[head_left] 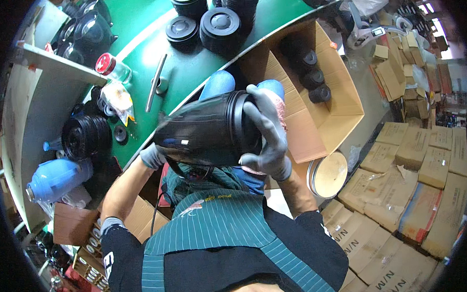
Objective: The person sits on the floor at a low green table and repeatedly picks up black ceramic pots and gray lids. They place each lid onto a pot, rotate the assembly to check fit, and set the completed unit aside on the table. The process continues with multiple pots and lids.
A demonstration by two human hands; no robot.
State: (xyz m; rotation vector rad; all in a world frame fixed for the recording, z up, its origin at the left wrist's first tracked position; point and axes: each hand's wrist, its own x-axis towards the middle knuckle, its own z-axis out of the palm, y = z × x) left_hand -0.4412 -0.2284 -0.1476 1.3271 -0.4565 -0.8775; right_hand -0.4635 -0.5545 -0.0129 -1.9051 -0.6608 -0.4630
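Observation:
A glossy black jug (194, 129) lies sideways across my lap, with a handle-like loop below it. My right hand (268, 132), in a grey glove, wraps round its ringed end, thumb below and fingers over the black rim. At the opposite end my left hand (152, 156), also gloved, holds the jug from beneath. Most of its fingers are hidden behind the body. Beyond the jug, a metal rod (155, 83) rests on the green table (142, 43), leaning over a short metal cylinder (162, 85).
Stacks of black lids (220, 24) stand on the table. To the right, an open carton (340, 103) holds black round parts near a round tub (329, 174). A red-lidded jar (112, 67), black discs (86, 136) and a blue bottle-shaped vessel (59, 178) are left. Cartons (394, 192) fill the right.

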